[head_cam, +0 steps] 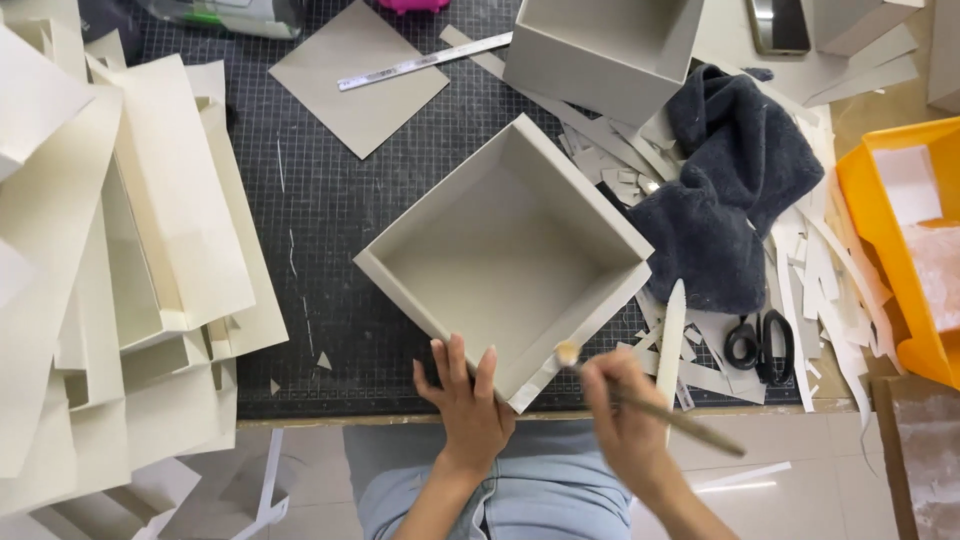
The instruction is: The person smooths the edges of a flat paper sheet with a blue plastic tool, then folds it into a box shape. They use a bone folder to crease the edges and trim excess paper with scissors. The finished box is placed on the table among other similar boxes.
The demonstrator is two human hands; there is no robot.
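Observation:
An open grey cardboard box (pixel 505 255) sits tilted on the dark cutting mat (pixel 320 200). My left hand (pixel 465 400) presses flat against the box's near wall, fingers spread upward. My right hand (pixel 625 415) grips a wooden-handled brush (pixel 650 405), whose pale bristle tip touches the box's near corner edge. A strip of pale paper wraps that corner.
Stacks of cream paper sheets (pixel 120 260) lie at left. A second grey box (pixel 600 45), a metal ruler (pixel 425 60) and a grey card square (pixel 360 75) lie behind. A dark cloth (pixel 725 190), scissors (pixel 760 345), a bone folder (pixel 670 340), paper scraps and an orange bin (pixel 900 230) are at right.

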